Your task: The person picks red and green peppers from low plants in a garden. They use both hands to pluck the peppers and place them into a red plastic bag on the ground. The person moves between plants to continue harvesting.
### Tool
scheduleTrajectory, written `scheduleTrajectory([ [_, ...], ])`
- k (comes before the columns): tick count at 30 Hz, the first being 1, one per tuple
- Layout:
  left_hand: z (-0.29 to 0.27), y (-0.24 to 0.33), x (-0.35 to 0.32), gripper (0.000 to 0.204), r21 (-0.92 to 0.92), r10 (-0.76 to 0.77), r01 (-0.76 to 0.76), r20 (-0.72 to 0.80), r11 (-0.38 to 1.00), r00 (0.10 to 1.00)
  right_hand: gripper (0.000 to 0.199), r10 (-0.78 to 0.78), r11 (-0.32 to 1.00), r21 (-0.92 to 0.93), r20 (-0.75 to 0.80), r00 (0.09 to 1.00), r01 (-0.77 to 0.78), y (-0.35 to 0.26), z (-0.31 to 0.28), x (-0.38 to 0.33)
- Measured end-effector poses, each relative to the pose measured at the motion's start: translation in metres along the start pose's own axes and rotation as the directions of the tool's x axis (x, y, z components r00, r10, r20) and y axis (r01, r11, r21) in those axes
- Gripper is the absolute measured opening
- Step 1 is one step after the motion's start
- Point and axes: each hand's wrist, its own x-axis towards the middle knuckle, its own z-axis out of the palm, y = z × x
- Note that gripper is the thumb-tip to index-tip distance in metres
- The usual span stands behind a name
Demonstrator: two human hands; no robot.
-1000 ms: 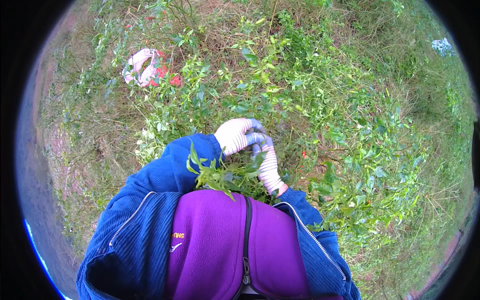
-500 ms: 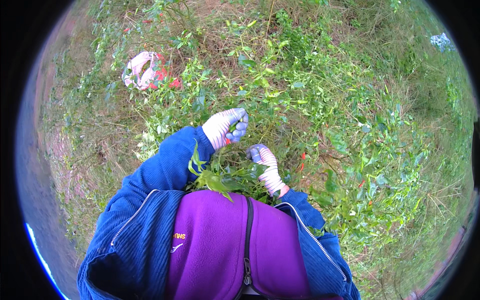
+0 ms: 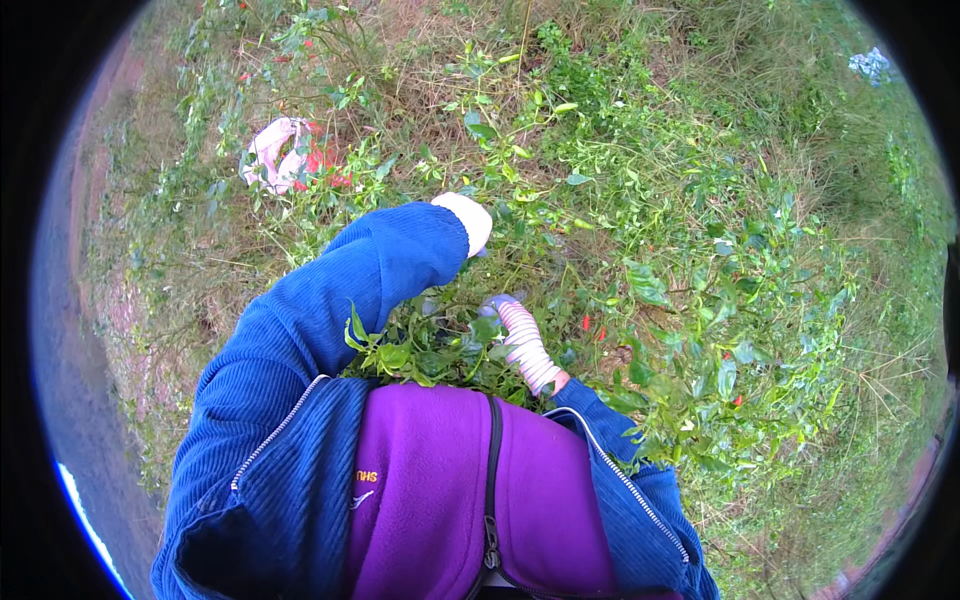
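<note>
My left hand [image 3: 470,220], in a pale glove with a blue corduroy sleeve behind it, reaches forward into a leafy green plant [image 3: 530,140]; its fingers are hidden by the sleeve and the leaves. My right hand [image 3: 512,322], gloved with a pink-and-white striped cuff, sits low among the leaves close to my chest, fingers buried in the foliage. Small red fruits [image 3: 586,322] hang just right of it. Whether either hand holds anything is not visible.
A pink bag with red fruits [image 3: 282,152] lies on the grass at the upper left. Dense green bushes [image 3: 720,330] fill the right side, with dry grass beyond. A small pale blue object [image 3: 868,64] lies at the far upper right.
My left hand has left the right hand and stretched forward and up into the plant. The right hand has stayed low, sinking slightly into the leaves.
</note>
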Motion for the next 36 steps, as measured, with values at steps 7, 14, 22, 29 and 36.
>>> scheduleTrajectory([
  [7,0.042,-0.027,0.018,0.024,-0.636,0.028,-0.150,-0.197,0.757,0.980,0.032,-0.093,0.964,-0.248,0.025,0.995,0.097,0.006,-0.004,-0.002],
  [14,0.050,-0.052,0.000,0.019,-0.960,-0.215,-0.268,-0.247,-0.078,0.945,0.046,0.060,0.992,-0.115,0.094,0.994,-0.049,0.010,-0.003,-0.003],
  [22,0.041,-0.045,0.005,0.025,-0.756,-0.287,-0.016,-0.268,0.655,0.920,0.051,-0.118,0.906,-0.382,0.186,0.975,0.182,0.014,-0.005,-0.008],
  [29,0.040,-0.028,0.032,0.044,-0.492,-0.239,0.049,-0.330,0.869,0.913,0.050,-0.045,0.917,-0.384,0.179,0.983,0.111,0.021,-0.003,-0.006],
  [36,0.061,-0.033,0.043,0.039,-0.493,-0.288,-0.037,-0.566,0.869,0.772,0.035,-0.118,0.951,-0.268,0.144,0.983,0.153,0.035,-0.002,0.000],
])
